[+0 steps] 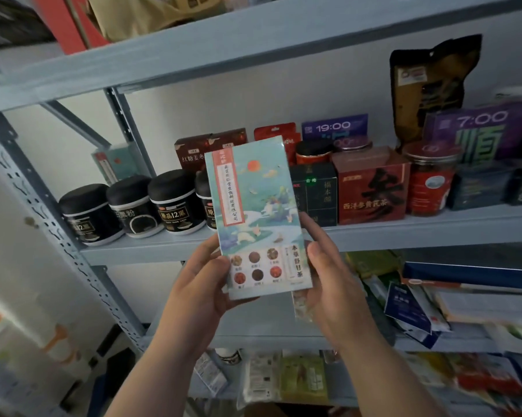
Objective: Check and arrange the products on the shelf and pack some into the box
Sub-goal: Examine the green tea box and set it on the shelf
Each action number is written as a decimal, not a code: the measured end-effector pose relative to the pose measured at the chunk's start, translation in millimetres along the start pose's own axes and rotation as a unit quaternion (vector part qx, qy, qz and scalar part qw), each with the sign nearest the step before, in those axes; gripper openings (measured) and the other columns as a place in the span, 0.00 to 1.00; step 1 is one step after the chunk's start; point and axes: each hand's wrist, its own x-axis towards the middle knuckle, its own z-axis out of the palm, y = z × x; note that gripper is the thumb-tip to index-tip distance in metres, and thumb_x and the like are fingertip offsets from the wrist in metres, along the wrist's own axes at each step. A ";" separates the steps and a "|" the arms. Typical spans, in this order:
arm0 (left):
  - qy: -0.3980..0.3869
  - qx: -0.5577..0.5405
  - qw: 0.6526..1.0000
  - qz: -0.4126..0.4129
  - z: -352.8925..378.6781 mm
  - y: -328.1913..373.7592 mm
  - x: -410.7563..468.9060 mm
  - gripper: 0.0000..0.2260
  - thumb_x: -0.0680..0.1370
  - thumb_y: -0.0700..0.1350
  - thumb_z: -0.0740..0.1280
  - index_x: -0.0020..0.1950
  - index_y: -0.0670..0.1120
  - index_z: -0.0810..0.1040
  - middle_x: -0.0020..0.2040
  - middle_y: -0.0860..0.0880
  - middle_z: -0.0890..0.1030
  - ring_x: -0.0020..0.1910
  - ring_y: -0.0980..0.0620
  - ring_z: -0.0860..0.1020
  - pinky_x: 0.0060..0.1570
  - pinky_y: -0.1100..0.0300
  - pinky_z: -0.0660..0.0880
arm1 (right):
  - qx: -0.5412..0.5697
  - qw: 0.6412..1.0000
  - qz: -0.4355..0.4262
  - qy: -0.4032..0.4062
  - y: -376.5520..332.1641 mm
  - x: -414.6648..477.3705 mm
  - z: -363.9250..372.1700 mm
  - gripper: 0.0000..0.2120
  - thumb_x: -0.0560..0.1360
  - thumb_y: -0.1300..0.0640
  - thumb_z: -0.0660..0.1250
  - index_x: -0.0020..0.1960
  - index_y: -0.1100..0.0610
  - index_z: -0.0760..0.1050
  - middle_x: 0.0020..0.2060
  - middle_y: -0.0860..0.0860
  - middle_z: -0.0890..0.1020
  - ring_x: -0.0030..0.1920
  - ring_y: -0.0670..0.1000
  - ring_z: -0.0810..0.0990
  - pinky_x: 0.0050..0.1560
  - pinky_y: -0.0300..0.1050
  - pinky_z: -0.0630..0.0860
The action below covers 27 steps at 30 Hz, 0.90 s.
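Grip: left hand (199, 293), right hand (335, 281) clasp flat glossy rectangular carton (253, 212).

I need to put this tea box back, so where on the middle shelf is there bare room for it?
Likeliest gap: the back row behind the black jars, between the pale teal box and the dark red box. From the dark green box rightward the shelf is packed tight; below it, packets lie heaped.

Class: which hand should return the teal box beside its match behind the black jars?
Probably the left hand: it grips the teal box by its left edge, nearer the matching box.
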 end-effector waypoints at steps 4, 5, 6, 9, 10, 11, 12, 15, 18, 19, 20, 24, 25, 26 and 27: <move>0.050 -0.012 0.999 -0.017 5.2 -2.4 -0.3 0.15 0.84 0.37 0.56 0.66 0.47 0.77 0.57 0.37 0.84 0.52 0.39 0.85 0.42 0.43 0.83 | -0.004 1.000 -0.014 0.020 -3.6 -2.2 -3.4 0.19 0.76 0.50 0.66 0.66 0.38 0.78 0.58 0.49 0.84 0.61 0.53 0.83 0.63 0.59 0.78; 0.055 -0.005 0.998 -0.018 5.6 -5.2 0.6 0.15 0.84 0.36 0.57 0.67 0.48 0.76 0.57 0.37 0.84 0.52 0.38 0.85 0.41 0.43 0.83 | -0.012 1.000 -0.021 0.012 -4.4 -3.4 -4.3 0.20 0.76 0.52 0.66 0.67 0.42 0.78 0.57 0.49 0.84 0.61 0.53 0.83 0.61 0.56 0.80; 0.060 0.000 0.998 -0.019 7.2 -6.7 0.8 0.16 0.84 0.35 0.58 0.68 0.49 0.74 0.57 0.38 0.84 0.52 0.37 0.85 0.40 0.44 0.83 | -0.023 0.999 -0.031 -0.003 -5.2 -4.7 -4.4 0.20 0.76 0.54 0.67 0.68 0.46 0.78 0.58 0.50 0.85 0.61 0.54 0.83 0.59 0.51 0.81; 0.056 -0.016 0.998 -0.027 11.1 -12.8 0.5 0.16 0.83 0.35 0.62 0.68 0.50 0.72 0.57 0.39 0.84 0.48 0.36 0.85 0.39 0.47 0.83 | -0.053 0.997 -0.050 -0.025 -6.0 -7.5 -2.8 0.21 0.78 0.57 0.66 0.70 0.51 0.76 0.60 0.53 0.84 0.62 0.55 0.82 0.58 0.46 0.81; 0.051 -0.019 0.998 -0.029 12.8 -13.6 0.4 0.15 0.83 0.35 0.62 0.67 0.48 0.72 0.57 0.39 0.84 0.47 0.37 0.85 0.39 0.48 0.83 | -0.054 0.997 -0.050 -0.025 -5.6 -7.6 -3.2 0.21 0.78 0.57 0.66 0.70 0.51 0.76 0.60 0.53 0.84 0.63 0.54 0.82 0.59 0.47 0.81; 0.042 -0.022 0.998 -0.033 15.1 -13.2 -0.8 0.13 0.83 0.36 0.62 0.67 0.47 0.73 0.57 0.39 0.84 0.47 0.37 0.85 0.39 0.48 0.84 | -0.059 0.997 -0.051 -0.025 -5.7 -7.6 -3.8 0.21 0.78 0.57 0.66 0.70 0.50 0.76 0.60 0.52 0.84 0.63 0.53 0.82 0.61 0.48 0.80; 0.031 -0.020 0.999 -0.037 15.3 -15.2 -0.6 0.12 0.84 0.39 0.62 0.67 0.46 0.73 0.58 0.38 0.84 0.49 0.37 0.85 0.42 0.47 0.84 | -0.067 0.996 -0.051 -0.025 -5.7 -7.6 -4.7 0.21 0.78 0.56 0.66 0.70 0.50 0.76 0.61 0.51 0.84 0.64 0.53 0.81 0.63 0.50 0.80; -0.020 -0.023 0.999 -0.045 13.1 -20.9 1.5 0.24 0.82 0.56 0.64 0.73 0.44 0.68 0.66 0.36 0.79 0.60 0.36 0.81 0.53 0.39 0.81 | -0.090 0.994 -0.051 -0.026 -5.2 -8.2 -7.8 0.21 0.78 0.55 0.67 0.70 0.50 0.77 0.64 0.49 0.83 0.67 0.51 0.79 0.66 0.55 0.77; -0.024 -0.068 0.995 -0.071 14.6 -21.7 0.0 0.34 0.76 0.59 0.67 0.75 0.41 0.66 0.69 0.35 0.76 0.66 0.31 0.77 0.61 0.30 0.75 | -0.109 0.992 -0.058 -0.032 -4.4 -8.5 -11.2 0.19 0.78 0.53 0.67 0.69 0.48 0.78 0.65 0.48 0.81 0.67 0.49 0.80 0.61 0.48 0.80; -0.019 -0.082 0.994 -0.073 16.8 -22.2 -0.2 0.28 0.79 0.57 0.62 0.74 0.41 0.69 0.68 0.35 0.77 0.65 0.31 0.77 0.61 0.30 0.75 | -0.123 0.990 -0.066 -0.034 -4.4 -7.9 -12.3 0.19 0.78 0.51 0.68 0.69 0.46 0.79 0.66 0.48 0.81 0.67 0.48 0.79 0.60 0.47 0.81; -0.013 -0.094 0.993 -0.076 17.1 -23.9 0.7 0.23 0.82 0.53 0.56 0.72 0.41 0.73 0.66 0.34 0.79 0.63 0.31 0.79 0.60 0.32 0.76 | -0.142 0.986 -0.075 -0.036 -3.8 -7.0 -13.2 0.18 0.78 0.48 0.70 0.68 0.44 0.80 0.66 0.47 0.79 0.68 0.48 0.78 0.62 0.49 0.80; -0.032 -0.152 0.984 -0.086 19.0 -26.0 -3.1 0.24 0.83 0.53 0.50 0.69 0.41 0.77 0.63 0.35 0.81 0.59 0.34 0.82 0.53 0.38 0.82 | -0.180 0.982 -0.057 -0.020 -1.5 -2.6 -18.0 0.30 0.65 0.30 0.77 0.66 0.34 0.78 0.68 0.40 0.74 0.71 0.47 0.74 0.69 0.58 0.75; -0.037 -0.160 0.983 -0.081 19.5 -25.3 -4.6 0.25 0.83 0.56 0.52 0.69 0.42 0.77 0.64 0.35 0.81 0.61 0.34 0.81 0.55 0.37 0.80 | -0.169 0.985 -0.034 -0.014 -2.1 -1.1 -19.2 0.36 0.61 0.29 0.78 0.67 0.31 0.75 0.69 0.40 0.74 0.71 0.45 0.73 0.69 0.56 0.75; -0.051 -0.166 0.982 -0.074 18.4 -25.6 -4.5 0.27 0.80 0.59 0.57 0.70 0.42 0.77 0.66 0.35 0.80 0.64 0.34 0.79 0.58 0.35 0.78 | -0.160 0.987 -0.012 -0.014 -1.9 0.1 -21.0 0.42 0.58 0.29 0.80 0.69 0.30 0.71 0.69 0.39 0.74 0.71 0.42 0.73 0.69 0.54 0.75; -0.071 -0.165 0.981 -0.071 17.6 -26.4 -3.2 0.29 0.76 0.62 0.65 0.69 0.43 0.78 0.67 0.36 0.79 0.65 0.34 0.78 0.61 0.34 0.75 | -0.158 0.987 0.010 -0.022 -3.6 -0.3 -21.4 0.45 0.56 0.30 0.81 0.70 0.31 0.69 0.69 0.40 0.75 0.70 0.41 0.74 0.69 0.53 0.76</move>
